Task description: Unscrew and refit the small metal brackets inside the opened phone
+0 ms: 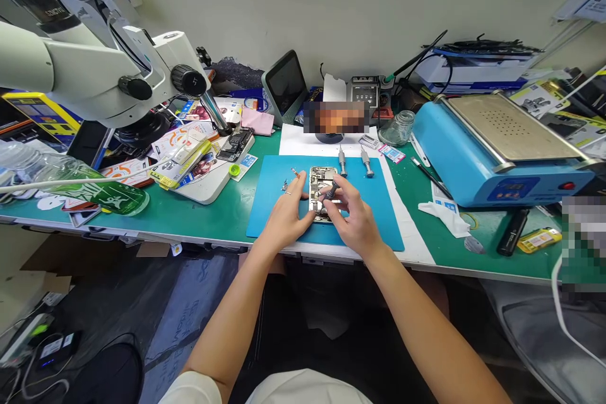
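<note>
An opened phone lies with its insides up on a blue work mat near the bench's front edge. My left hand rests against the phone's left side and lower end, fingers curled around its edge, a ring on one finger. My right hand pinches a small dark screwdriver whose tip points down into the phone. Two more screwdrivers stand just beyond the phone. A few tiny loose parts lie on the mat left of it.
A white microscope hangs over the left of the green bench. A blue heating plate machine stands at right, with a soldering station, a glass jar, a green plastic bottle, a second phone board and papers around.
</note>
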{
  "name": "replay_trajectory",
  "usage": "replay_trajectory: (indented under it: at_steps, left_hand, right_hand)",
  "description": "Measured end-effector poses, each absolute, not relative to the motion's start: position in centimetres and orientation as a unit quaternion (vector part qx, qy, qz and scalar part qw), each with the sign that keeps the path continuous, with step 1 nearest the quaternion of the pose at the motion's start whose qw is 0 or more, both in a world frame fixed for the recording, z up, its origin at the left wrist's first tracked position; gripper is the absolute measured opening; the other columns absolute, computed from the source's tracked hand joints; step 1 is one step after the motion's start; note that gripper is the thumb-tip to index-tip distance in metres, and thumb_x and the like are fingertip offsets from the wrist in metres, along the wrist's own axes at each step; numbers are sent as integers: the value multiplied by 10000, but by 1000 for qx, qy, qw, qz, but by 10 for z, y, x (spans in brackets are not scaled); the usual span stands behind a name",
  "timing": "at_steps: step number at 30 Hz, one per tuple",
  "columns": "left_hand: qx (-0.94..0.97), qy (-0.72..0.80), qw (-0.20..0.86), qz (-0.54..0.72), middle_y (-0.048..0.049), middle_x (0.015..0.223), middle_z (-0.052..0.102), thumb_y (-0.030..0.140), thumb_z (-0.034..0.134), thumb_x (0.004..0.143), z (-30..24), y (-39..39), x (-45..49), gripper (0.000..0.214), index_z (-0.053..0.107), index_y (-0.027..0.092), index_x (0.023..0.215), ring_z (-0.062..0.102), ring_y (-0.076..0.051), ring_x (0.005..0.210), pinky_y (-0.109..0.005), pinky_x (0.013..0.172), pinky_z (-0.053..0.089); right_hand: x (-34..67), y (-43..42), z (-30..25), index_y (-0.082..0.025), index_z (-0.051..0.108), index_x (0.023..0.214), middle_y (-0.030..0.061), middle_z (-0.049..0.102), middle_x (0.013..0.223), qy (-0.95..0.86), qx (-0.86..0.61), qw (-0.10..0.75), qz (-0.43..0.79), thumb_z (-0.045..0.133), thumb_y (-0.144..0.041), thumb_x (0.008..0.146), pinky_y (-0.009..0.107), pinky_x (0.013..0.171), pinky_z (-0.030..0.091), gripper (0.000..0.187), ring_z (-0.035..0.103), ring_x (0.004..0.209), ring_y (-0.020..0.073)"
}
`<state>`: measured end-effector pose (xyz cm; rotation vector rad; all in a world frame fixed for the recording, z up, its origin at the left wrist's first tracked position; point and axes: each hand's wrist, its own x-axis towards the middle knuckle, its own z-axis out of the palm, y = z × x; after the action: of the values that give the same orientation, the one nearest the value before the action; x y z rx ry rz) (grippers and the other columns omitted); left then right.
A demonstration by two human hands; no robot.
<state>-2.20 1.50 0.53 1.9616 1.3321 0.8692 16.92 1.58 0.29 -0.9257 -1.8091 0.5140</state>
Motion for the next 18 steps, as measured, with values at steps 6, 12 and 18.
replay_trajectory:
  at_steps: [6, 12, 18]
  left_hand:
    - [743, 504, 299, 323, -171, 1704, 353, 218, 600, 924, 6, 15, -22, 891, 157, 244, 1696, 650, -306, 1271, -514, 1138, 492]
    - [749, 500, 293, 321, -174, 1719, 324, 247, 591, 946, 6, 15, -22, 879, 136, 255, 1699, 651, -303, 1265, -520, 1143, 485]
    - [756, 497, 281, 322, -175, 1725, 313, 231, 584, 940, 4, 13, -22, 904, 101, 264, 1705, 650, -303, 1257, -522, 1140, 476]
  right_hand:
    - [169, 16, 2, -324, 424, 1564, 88, 753, 1224, -753, -376, 497, 211, 560, -255, 1063, 376, 833, 726, 524, 779, 1021, 220]
    - [169, 15, 1, -324, 433, 1553, 85, 752, 1211, -750, -380, 493, 226, 563, -278, 1063, 386, 841, 726, 509, 781, 1024, 225]
    - [169, 15, 2, -321, 411, 1571, 92, 746, 1211, -755, -377, 491, 219, 561, -283, 1067, 390, 836, 728, 527, 777, 1039, 229]
